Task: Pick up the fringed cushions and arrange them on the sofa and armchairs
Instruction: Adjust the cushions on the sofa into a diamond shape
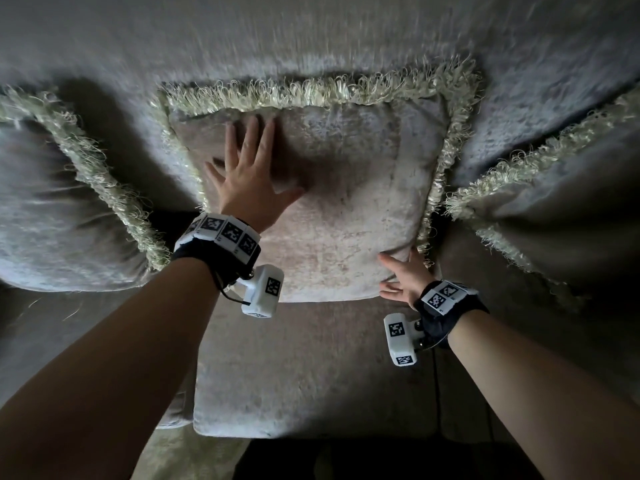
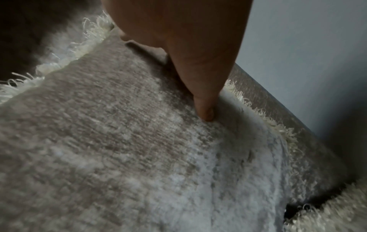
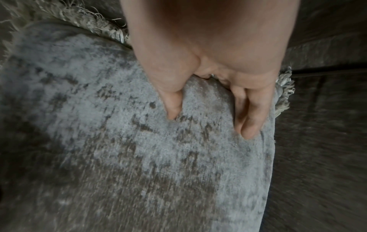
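A grey velvet cushion [image 1: 346, 202] with cream fringe leans against the sofa back [image 1: 277, 39], in the middle of the seat. My left hand [image 1: 246, 168] lies flat on its upper left part, fingers straight and spread, and presses into the fabric. In the left wrist view one finger [image 2: 204, 108] dents the cushion [image 2: 119, 141]. My right hand [image 1: 401, 275] pinches the cushion's lower right corner. Seen from the right wrist, this hand [image 3: 210, 125] has its thumb on the front face and its fingers on the edge of the cushion [image 3: 139, 157].
Two more fringed cushions flank the middle one, one on the left [image 1: 52, 209] and one on the right [image 1: 554, 209], both tilted inward. The sofa seat [image 1: 311, 368] extends toward me. A pale wall [image 2: 307, 47] rises behind the sofa back.
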